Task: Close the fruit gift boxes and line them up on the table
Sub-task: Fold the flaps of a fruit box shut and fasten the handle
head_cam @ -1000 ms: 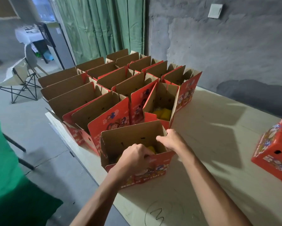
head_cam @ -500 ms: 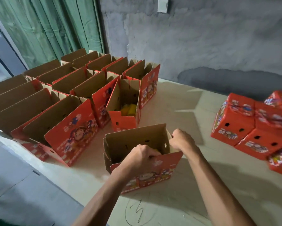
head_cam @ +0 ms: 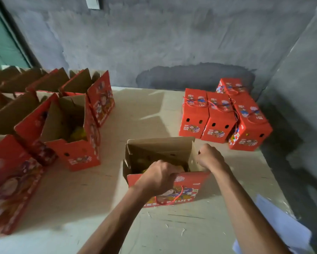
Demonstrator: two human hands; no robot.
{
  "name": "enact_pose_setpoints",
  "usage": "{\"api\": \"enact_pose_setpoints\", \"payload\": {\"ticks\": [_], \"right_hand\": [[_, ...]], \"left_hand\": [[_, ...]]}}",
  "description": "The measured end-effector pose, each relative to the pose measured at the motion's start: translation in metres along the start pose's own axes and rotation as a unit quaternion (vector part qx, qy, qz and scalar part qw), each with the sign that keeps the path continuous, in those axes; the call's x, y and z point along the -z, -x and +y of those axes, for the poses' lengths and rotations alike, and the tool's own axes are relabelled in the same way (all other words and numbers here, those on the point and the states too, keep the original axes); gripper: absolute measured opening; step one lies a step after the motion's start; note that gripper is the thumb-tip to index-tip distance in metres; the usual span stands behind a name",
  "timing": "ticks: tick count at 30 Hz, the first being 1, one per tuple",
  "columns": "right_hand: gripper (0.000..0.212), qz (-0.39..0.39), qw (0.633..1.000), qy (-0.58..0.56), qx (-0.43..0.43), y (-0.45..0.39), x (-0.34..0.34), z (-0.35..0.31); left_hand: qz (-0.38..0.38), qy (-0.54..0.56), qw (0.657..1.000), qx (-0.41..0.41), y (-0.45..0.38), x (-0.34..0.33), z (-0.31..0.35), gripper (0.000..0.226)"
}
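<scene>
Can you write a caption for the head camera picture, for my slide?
Two hands, left and right, grip an open fruit box on the table, closed boxes beyond.

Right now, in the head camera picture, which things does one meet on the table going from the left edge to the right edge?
Open gift boxes → the box being held, with the left hand then the right hand on it → closed boxes → white paper.
</scene>
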State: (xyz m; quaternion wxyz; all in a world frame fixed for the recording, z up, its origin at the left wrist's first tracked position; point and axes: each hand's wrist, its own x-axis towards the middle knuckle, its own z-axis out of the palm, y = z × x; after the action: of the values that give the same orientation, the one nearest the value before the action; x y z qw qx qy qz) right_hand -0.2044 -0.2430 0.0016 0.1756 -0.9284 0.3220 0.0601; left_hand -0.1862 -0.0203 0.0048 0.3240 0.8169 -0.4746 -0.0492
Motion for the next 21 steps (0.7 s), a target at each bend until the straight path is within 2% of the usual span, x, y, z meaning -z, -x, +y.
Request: {"api": "enact_pose_setpoints", "payload": {"ticks": [2, 5, 9, 12, 17, 21], "right_hand": [[0.021, 0.014, 1.000, 0.000, -0.024, 0.002, 0.009, 0.024], [0.004, 0.029, 0.998, 0.002, -0.047, 0.005, 0.020, 0.055], [0.008, 0.035, 0.998, -0.015, -0.050, 0.013, 0.026, 0.080], [0.008, 0.009, 0.999, -0.026, -0.032, 0.019, 0.023, 0.088], [0.051, 0.012, 0.999, -0.053, 0.002, 0.033, 0.014, 0.094], [0.055, -0.060, 0.989, -0.137, -0.003, 0.035, 0.007, 0.102]], "left_hand": [[0.003, -0.004, 0.999, -0.037, -0.014, -0.012, 0.012, 0.025], [-0.011, -0.002, 0.997, -0.078, -0.029, -0.025, 0.028, 0.024], [-0.037, -0.003, 0.994, -0.103, -0.041, -0.043, 0.038, 0.027], [-0.062, 0.000, 0.994, -0.095, -0.041, -0.053, 0.039, 0.027], [-0.088, 0.071, 0.990, -0.088, -0.038, -0.052, 0.041, 0.023], [-0.107, 0.139, 0.983, -0.056, -0.038, -0.044, 0.039, 0.023]]}}
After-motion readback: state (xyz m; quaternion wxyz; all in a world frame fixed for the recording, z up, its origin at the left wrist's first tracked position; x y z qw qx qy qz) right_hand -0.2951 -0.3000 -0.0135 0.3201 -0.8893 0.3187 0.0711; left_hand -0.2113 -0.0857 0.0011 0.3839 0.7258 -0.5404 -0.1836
